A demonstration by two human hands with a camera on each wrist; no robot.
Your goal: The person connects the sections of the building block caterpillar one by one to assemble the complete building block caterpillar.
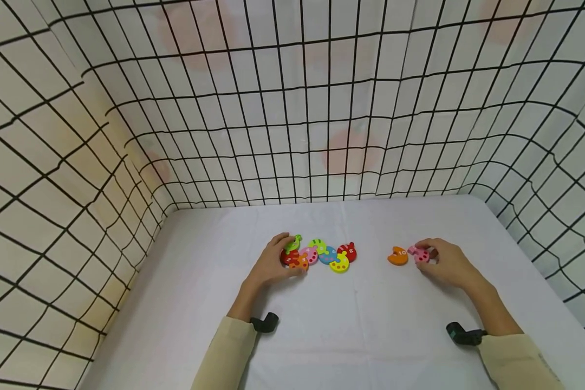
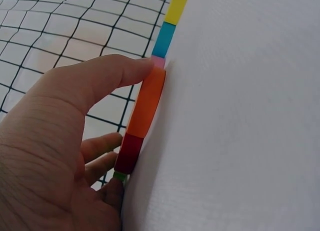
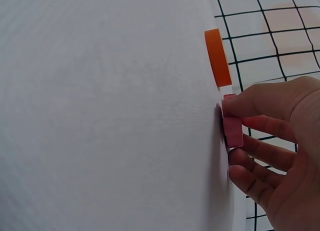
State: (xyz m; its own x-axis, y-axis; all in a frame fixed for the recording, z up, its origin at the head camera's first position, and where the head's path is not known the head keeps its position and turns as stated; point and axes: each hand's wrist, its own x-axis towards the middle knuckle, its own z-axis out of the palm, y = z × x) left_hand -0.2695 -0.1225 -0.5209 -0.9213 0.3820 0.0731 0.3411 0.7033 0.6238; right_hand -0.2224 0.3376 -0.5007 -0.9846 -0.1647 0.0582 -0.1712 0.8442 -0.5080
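Note:
A row of flat, coloured puzzle pieces lies joined on the white surface. My left hand [image 1: 269, 264] curves around its left end, between a green piece [image 1: 292, 245] and an orange piece [image 1: 299, 262]. Its thumb touches the orange side edge in the left wrist view, and a dark red piece [image 2: 131, 153] sits between thumb and fingers. My right hand [image 1: 448, 262] pinches a spotted pink puzzle piece [image 1: 421, 254] low at the surface. Behind it, partly covered by the fingers, is a dark reddish piece [image 1: 434, 253]. A separate orange puzzle piece [image 1: 397, 256] lies just left of the pink one.
Pink, yellow-green, blue [image 1: 327, 255], yellow [image 1: 339, 263] and red [image 1: 348, 251] pieces continue the row rightward. A gap of white cloth [image 1: 370, 303] separates it from the loose orange piece. Black wire mesh [image 1: 322, 119] stands along the back and both sides.

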